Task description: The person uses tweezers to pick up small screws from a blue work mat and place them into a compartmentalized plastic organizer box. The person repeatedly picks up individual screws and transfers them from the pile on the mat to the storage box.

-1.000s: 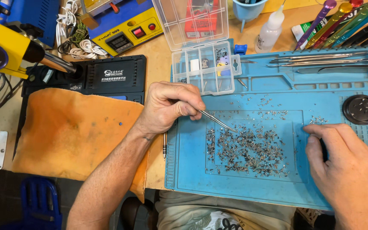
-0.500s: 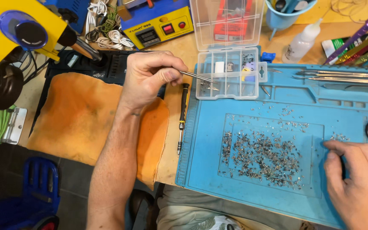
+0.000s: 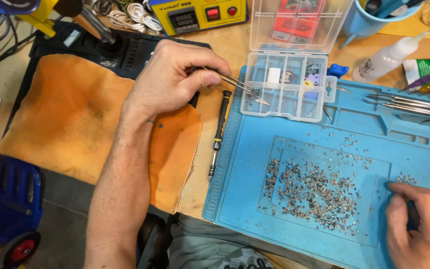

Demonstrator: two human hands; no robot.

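tweezers [image 3: 235, 83] over organizer box [image 3: 287, 87] (left hand [image 3: 175, 77])

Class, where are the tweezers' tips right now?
In the head view, the tweezers in the left hand reach into the clear compartment box's near-left cell.

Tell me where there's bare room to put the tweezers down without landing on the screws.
Free: the blue mat strip between its ridged left edge and the screw pile, below the compartment box; also the orange cloth left of the left hand. Crowded: the mat's centre with screws, its top right with metal tools, and by the right hand.
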